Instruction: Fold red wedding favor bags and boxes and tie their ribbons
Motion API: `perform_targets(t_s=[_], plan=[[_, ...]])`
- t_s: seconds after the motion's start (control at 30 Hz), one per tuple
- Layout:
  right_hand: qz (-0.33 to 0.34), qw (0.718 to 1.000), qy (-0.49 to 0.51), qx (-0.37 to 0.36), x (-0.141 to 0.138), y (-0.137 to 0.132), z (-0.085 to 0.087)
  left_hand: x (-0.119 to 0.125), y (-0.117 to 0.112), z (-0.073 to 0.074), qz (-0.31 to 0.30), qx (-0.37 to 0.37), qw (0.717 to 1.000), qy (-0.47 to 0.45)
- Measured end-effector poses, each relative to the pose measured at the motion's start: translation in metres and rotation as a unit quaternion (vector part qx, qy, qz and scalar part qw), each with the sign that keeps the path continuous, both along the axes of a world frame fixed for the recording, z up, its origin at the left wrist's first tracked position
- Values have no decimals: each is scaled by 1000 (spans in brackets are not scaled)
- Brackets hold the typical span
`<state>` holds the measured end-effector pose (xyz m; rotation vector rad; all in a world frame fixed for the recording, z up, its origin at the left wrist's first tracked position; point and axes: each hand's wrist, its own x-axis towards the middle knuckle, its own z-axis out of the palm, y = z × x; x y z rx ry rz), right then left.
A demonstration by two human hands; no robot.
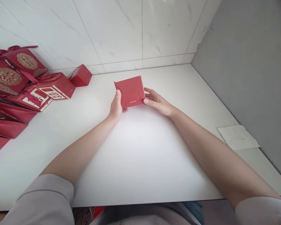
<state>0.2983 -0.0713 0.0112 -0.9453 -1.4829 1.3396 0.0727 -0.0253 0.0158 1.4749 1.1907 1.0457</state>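
Note:
A red paper gift box [132, 90] is held up over the white table, one creased face with a small line of pale print turned toward me. My left hand [117, 104] grips its left edge, thumb on the front and fingers behind. At the opposite edge, my right hand [158, 101] holds the lower right corner between thumb and fingers. The far side of the box and most of the left fingers are hidden.
Finished-looking red boxes with ribbons [25, 62] and folded red cartons [9, 125] are piled at the left. A single red box [81, 76] stands near the tiled wall [121, 34]. A white paper sheet [239, 137] lies at the table's right edge, beside a grey wall [253, 68].

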Motion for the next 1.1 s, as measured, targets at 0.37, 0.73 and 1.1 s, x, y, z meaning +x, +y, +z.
perform_targets(t_s=[0.37,0.73,1.1], plan=[[-14,1000,-13,-5,0,0,0,-3,3,-5,2,-8,1000,10],[-17,1000,-19,-6,-1,-1,1,-4,6,-9,11,-17,1000,13],[-20,999,-24,-7,-1,0,0,-3,6,-8,13,-22,1000,9]])
